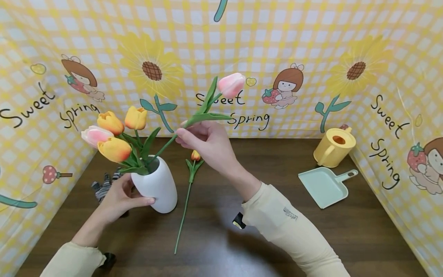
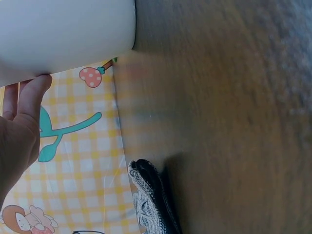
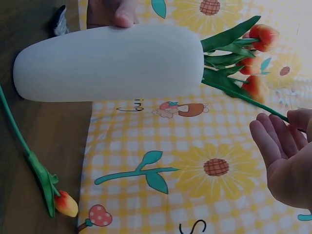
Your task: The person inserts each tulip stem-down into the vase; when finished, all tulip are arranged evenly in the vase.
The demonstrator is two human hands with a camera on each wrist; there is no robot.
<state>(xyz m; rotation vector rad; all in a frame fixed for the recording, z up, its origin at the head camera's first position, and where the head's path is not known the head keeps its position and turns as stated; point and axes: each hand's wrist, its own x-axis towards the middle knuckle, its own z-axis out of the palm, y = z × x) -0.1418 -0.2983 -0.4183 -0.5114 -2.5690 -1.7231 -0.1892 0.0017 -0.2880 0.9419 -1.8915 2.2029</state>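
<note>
My right hand [image 1: 211, 144] pinches the green stem of a pink tulip [image 1: 232, 85] just below its leaves. The stem slants down to the left, its lower end inside the mouth of a white vase [image 1: 164, 192]. My left hand [image 1: 119, 198] grips the vase from the left, thumb across its front. Also in the vase are several yellow-orange tulips [image 1: 115, 149] and another pink tulip [image 1: 98, 136], leaning left. In the right wrist view, the vase [image 3: 107, 63] stands on the table, with the right hand [image 3: 290, 161] at the stem beyond its mouth.
An orange tulip [image 1: 190, 177] lies on the brown table [image 1: 207, 246], right of the vase. Behind the left hand is a striped grey glove-like cloth [image 1: 104, 187]. At the right are a yellow watering can [image 1: 332, 150] and a pale green dustpan [image 1: 322, 188]. Checked cloth [image 1: 294, 30] surrounds the table.
</note>
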